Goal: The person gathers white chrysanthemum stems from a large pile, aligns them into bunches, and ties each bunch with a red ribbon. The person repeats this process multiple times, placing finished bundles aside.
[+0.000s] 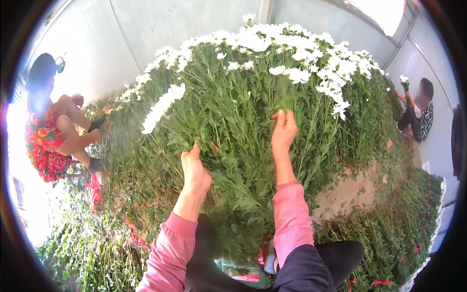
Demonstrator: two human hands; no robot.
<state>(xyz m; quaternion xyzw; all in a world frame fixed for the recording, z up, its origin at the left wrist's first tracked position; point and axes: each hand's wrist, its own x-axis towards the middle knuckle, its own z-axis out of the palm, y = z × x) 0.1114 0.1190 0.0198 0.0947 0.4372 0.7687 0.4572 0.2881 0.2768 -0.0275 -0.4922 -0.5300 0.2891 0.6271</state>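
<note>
My left hand (195,170) is closed round the leafy stems of a few white chrysanthemums (164,108), whose heads lean out to the upper left. Farther right, my right hand (284,132) pinches at a green stem, with a white chrysanthemum (296,75) just above it; the leaves there are smeared by motion, and the exact grip is partly hidden. Both hands are over a big heap of cut chrysanthemums (243,121), stems toward me and white blooms along the far edge.
One person (48,121) sits at the left, another (419,109) at the right with a flower raised. Red-tied bundles (389,233) lie near right. A greenish container (243,272) is between my legs. Bare ground (345,192) shows at right. Pale wall panels (194,22) stand behind.
</note>
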